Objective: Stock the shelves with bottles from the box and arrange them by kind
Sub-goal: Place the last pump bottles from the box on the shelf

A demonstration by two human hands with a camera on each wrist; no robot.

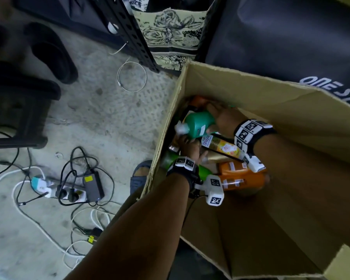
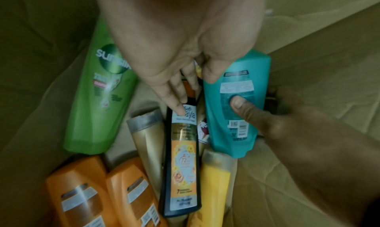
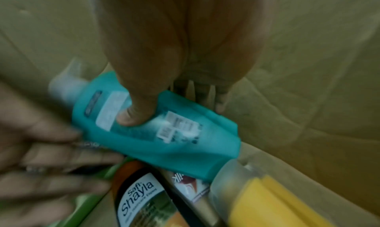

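An open cardboard box point(image 1: 271, 102) stands on the floor with several shampoo bottles lying in it. My right hand point(image 1: 212, 120) grips a teal bottle point(image 1: 198, 123), thumb pressed on its back label point(image 3: 133, 118), and holds it tilted above the others. My left hand point(image 1: 192, 145) reaches in beside it with straight fingers; its index fingertip point(image 2: 180, 107) touches the label of a black Shayla bottle point(image 2: 183, 157). Around that lie a green Sunsilk bottle point(image 2: 98, 92), two orange bottles point(image 2: 82, 194), a gold bottle point(image 2: 148, 142) and a yellow bottle point(image 2: 216, 186).
A black metal shelf upright point(image 1: 133, 33) rises behind the box's far corner. On the concrete floor to the left lie a power strip point(image 1: 69, 193) with tangled cables and a black stool point(image 1: 18, 118). A sandalled foot point(image 1: 139, 174) stands against the box's left wall.
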